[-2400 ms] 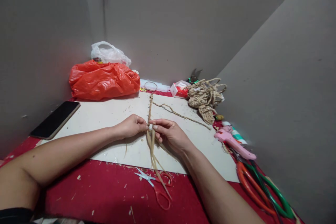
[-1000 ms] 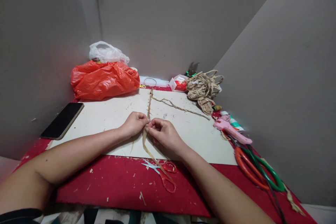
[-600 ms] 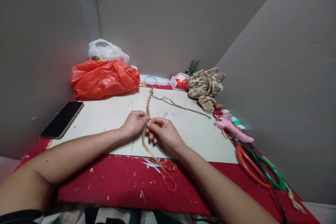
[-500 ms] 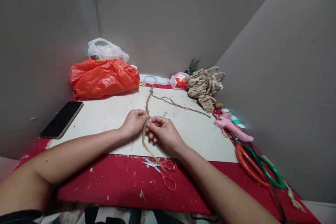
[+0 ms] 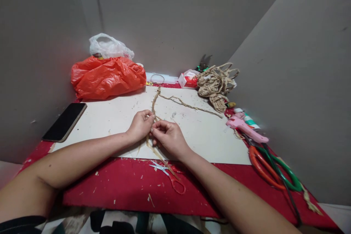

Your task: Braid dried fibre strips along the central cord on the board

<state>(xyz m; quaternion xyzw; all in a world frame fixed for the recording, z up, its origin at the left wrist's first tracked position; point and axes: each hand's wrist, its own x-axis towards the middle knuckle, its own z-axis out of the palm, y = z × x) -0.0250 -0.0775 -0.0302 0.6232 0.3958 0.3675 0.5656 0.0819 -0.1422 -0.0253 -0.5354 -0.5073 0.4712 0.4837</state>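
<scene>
While loose tan straw strips (image 5: 160,156) trail back over the small red-handled scissors (image 5: 169,175) at the near edge of the red tabletop (image 5: 115,190), a tug could snag them on the blades. Both hands, left (image 5: 141,125) and right (image 5: 167,137), pinch together on the thin braided straw cord (image 5: 154,103) above the white board (image 5: 109,117); a slack grip would likely let the plait unravel. Farther off lies a red plastic bag (image 5: 106,76).

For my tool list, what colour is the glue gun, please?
Pink; the glue gun shows in the head view.
</scene>
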